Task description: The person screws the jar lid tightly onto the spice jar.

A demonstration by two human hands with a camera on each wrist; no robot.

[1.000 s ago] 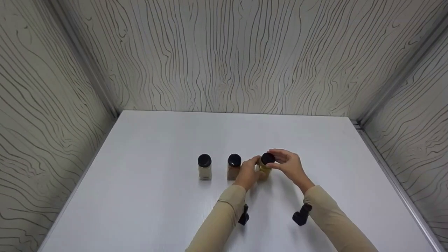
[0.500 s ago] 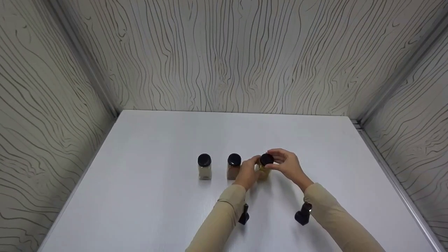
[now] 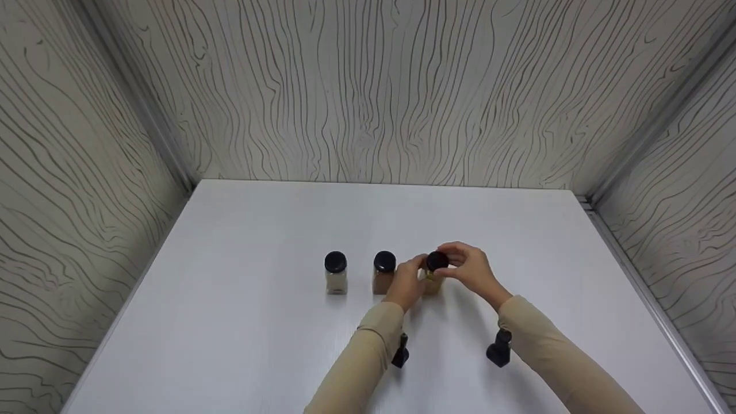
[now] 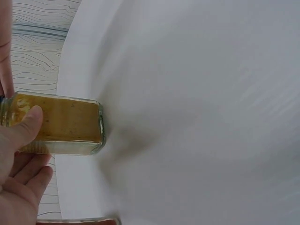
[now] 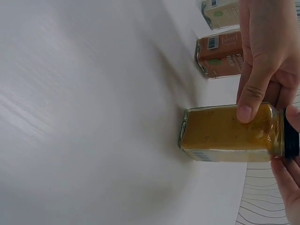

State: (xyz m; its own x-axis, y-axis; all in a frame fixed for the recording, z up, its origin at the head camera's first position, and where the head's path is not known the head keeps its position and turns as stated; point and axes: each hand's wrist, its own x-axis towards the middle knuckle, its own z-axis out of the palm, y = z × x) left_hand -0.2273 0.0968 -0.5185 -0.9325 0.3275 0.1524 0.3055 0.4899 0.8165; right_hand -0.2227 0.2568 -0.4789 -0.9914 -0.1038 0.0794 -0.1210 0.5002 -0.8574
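A square glass spice jar of yellow powder stands on the white table, rightmost in a row. My left hand grips its body from the left, and the thumb lies along the glass in the left wrist view. At the top, my right hand pinches the black lid between thumb and fingers. The lid sits on the jar's neck. Just left of my left hand is a jar of reddish-brown powder, with a black lid. Farther left stands a jar of pale powder, black-lidded too.
The white table runs to a back wall with a wood-grain pattern. Similar side walls rise at left and right. A small black device hangs at my right wrist, another at my left.
The jar's lid and my right fingers have shifted slightly left, while my right wrist has turned a little. My left hand stays on the jar, and the other jars stand as before.
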